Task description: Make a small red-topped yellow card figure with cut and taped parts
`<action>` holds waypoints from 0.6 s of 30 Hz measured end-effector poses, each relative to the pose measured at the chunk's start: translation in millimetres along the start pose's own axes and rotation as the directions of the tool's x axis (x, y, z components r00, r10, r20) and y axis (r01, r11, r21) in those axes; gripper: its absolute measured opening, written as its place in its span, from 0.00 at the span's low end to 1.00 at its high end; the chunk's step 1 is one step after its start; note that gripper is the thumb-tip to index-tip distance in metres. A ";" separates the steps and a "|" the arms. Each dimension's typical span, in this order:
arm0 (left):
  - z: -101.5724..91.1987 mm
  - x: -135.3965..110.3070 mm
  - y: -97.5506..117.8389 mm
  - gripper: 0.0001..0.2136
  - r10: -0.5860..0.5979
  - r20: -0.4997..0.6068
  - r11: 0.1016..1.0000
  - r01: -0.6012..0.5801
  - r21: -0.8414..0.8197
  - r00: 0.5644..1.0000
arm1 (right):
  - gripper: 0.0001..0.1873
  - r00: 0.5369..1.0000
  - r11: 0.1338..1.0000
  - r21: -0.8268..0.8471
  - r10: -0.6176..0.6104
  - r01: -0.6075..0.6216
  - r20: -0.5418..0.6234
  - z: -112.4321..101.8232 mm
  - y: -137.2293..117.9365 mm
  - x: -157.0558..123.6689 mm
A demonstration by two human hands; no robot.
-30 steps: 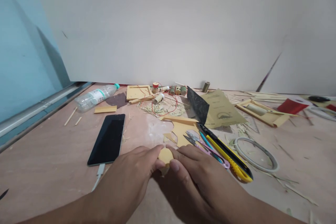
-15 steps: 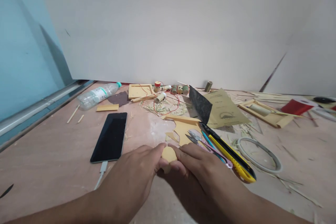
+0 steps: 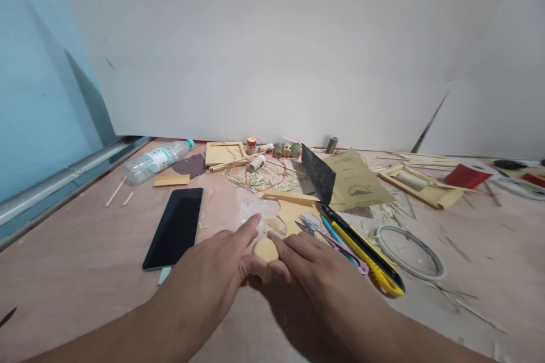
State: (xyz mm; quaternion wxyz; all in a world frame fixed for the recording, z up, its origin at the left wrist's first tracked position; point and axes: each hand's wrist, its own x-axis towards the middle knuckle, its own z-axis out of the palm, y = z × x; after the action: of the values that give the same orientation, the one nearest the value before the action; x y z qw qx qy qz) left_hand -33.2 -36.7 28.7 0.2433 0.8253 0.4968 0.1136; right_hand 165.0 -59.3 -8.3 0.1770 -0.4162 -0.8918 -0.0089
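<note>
A small round piece with a pale yellow, flat top is held between my two hands, low in the middle of the head view. My left hand grips its left side from below, one finger stretched forward off it. On the other side my right hand is closed against the piece. The underside of the piece is mostly hidden by my fingers. Just ahead lies a cut sheet of yellow card with curved cut-outs. Scissors with pink handles and a yellow-black utility knife lie by my right hand.
A phone with a cable lies left of my hands, a plastic bottle behind it. Sandpaper, a tape roll and a wooden frame are on the right. Small bamboo pieces stand near the white board.
My left finger has lifted off the piece and points forward, so more of the round top shows. The view has tilted up slightly, and the hands sit a little further left in it.
</note>
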 end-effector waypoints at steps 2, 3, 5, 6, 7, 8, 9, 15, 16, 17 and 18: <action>-1.5 0.8 2.6 0.22 0.026 0.019 0.999 -0.025 -0.042 0.999 | 0.14 1.000 1.000 0.022 -0.002 0.003 -0.018 -1.5 -0.1 0.5; -1.5 0.9 3.4 0.22 0.061 0.030 0.996 -0.059 -0.064 0.998 | 0.14 1.000 1.000 0.026 -0.005 0.006 -0.031 -1.6 -0.3 0.6; 0.2 0.5 3.2 0.22 0.126 0.034 0.988 -0.122 -0.092 0.991 | 0.13 0.999 1.000 0.012 -0.013 0.014 -0.035 -0.8 -1.1 0.7; 1.7 0.1 2.1 0.22 0.143 0.026 0.986 -0.140 -0.095 0.989 | 0.12 0.999 1.000 0.009 -0.014 0.014 -0.029 -0.3 -1.7 0.6; 3.3 -0.4 0.6 0.23 0.150 0.020 0.984 -0.147 -0.099 0.989 | 0.13 1.000 1.000 0.019 -0.008 0.008 -0.028 0.1 -2.3 0.5; 5.1 -0.8 -1.1 0.23 0.155 0.016 0.983 -0.152 -0.104 0.988 | 0.14 1.000 0.999 0.039 0.004 -0.004 -0.024 0.2 -2.9 0.2; 6.7 -1.2 -2.9 0.23 0.162 0.010 0.981 -0.160 -0.109 0.987 | 0.14 0.999 0.998 0.065 0.021 -0.020 -0.024 -0.2 -3.2 -0.2; 11.7 -2.9 -10.3 0.22 0.155 -0.033 0.981 -0.158 -0.111 0.987 | 0.10 0.984 0.986 0.080 0.151 -0.144 -0.092 -3.3 4.4 -6.0; 11.8 -3.2 -10.9 0.22 0.146 -0.035 0.982 -0.149 -0.118 0.989 | 0.15 0.987 0.992 0.057 0.120 -0.115 -0.105 -1.9 6.3 -7.3; 11.8 -3.5 -11.3 0.22 0.143 -0.035 0.981 -0.147 -0.130 0.989 | 0.20 0.986 0.991 0.036 0.130 -0.127 -0.105 0.4 7.7 -8.6; 11.6 -3.9 -11.5 0.22 0.146 -0.035 0.978 -0.150 -0.145 0.989 | 0.23 0.989 0.995 0.021 0.097 -0.096 -0.108 3.4 8.6 -9.6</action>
State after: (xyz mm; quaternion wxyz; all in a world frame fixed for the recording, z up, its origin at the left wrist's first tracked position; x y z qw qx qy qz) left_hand -38.9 -39.0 13.1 0.2885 0.8383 0.4271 0.1778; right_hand 176.1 -60.3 -15.8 0.2289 -0.4563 -0.8598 -0.0158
